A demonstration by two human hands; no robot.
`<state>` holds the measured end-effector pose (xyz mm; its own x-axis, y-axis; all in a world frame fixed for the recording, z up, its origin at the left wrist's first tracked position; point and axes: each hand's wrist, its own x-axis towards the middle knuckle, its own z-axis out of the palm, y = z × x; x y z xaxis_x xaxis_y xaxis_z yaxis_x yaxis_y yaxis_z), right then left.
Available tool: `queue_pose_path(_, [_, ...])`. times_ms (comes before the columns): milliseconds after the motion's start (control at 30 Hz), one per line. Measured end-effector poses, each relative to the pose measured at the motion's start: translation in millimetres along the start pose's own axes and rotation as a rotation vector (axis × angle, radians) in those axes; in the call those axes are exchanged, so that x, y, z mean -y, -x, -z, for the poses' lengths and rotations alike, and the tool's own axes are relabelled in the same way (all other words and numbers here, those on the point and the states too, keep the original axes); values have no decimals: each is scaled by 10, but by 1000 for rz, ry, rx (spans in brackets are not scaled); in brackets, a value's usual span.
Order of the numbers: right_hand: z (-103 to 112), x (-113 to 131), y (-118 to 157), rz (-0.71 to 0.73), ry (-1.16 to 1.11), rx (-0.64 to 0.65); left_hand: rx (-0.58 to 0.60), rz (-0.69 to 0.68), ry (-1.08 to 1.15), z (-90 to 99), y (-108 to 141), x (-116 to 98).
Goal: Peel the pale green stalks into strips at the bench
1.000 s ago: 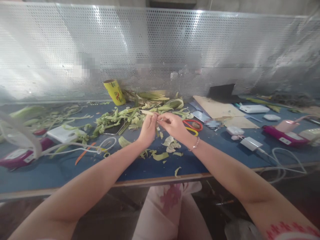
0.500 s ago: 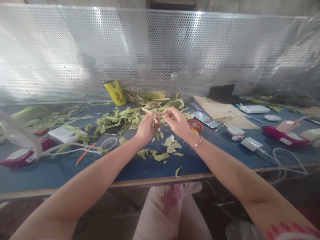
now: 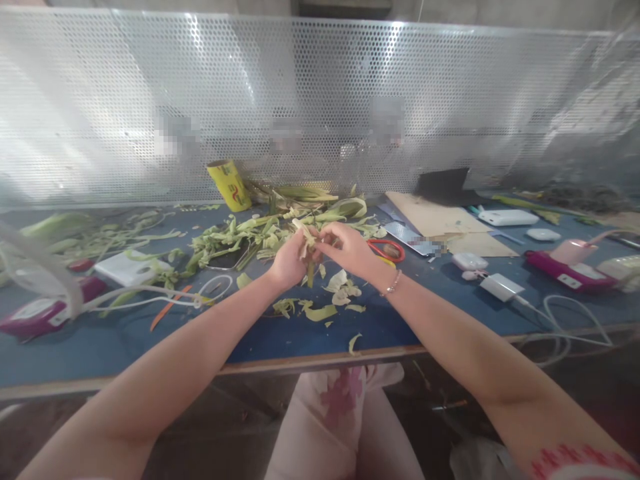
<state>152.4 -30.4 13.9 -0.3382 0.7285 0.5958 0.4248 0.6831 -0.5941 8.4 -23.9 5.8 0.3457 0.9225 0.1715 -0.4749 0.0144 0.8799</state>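
In the middle of the head view, my left hand (image 3: 291, 260) is closed around a pale green plant stalk (image 3: 301, 230). The stalk's light tip sticks up above the fingers, and a greener end hangs below them. My right hand (image 3: 344, 245) pinches at the same stalk from the right, its fingertips against my left fingers. Exactly what lies between those fingertips is hidden. Behind both hands spreads a heap of green stalks and leaf strips (image 3: 240, 230). Pale peeled scraps (image 3: 341, 285) are scattered on the blue table (image 3: 300, 340) below the hands.
Red-handled scissors (image 3: 393, 251) and a phone (image 3: 407, 239) lie right of my hands. A yellow tube (image 3: 230, 187) leans near the perforated metal screen (image 3: 320, 87). Chargers, cables and purple power strips (image 3: 570, 273) sit at both sides. Cardboard (image 3: 440, 220) lies at back right.
My right hand has come left and slightly down, so its fingertips now meet the stalk in my left hand. The stalk's tip has turned more upright. My left hand stays nearly in place.
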Motion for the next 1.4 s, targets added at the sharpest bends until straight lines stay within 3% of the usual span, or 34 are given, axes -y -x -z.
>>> queue_pose_path(200, [3,12,5,120,137,-6,-2,-29,-25,-2,-23,-30])
queue_pose_path(500, [35,-133,-36,46,36,-48,18,-96,-160,38,-62,-24])
queue_pose_path(867, [83,-95,-21,104,51,44,5,-16,-194,39,-13,-64])
queue_pose_path(1100, [47,-96,13,1,-50,81,53,40,-72,15,20,-65])
queue_pose_path(1267, [30,-85,19,-22,-99,-24,61,22,-13,-6,11,-27])
queue_pose_path(1400, [49,-39,21,-18,-92,-126,-3,-43,-50,-40,11,-17])
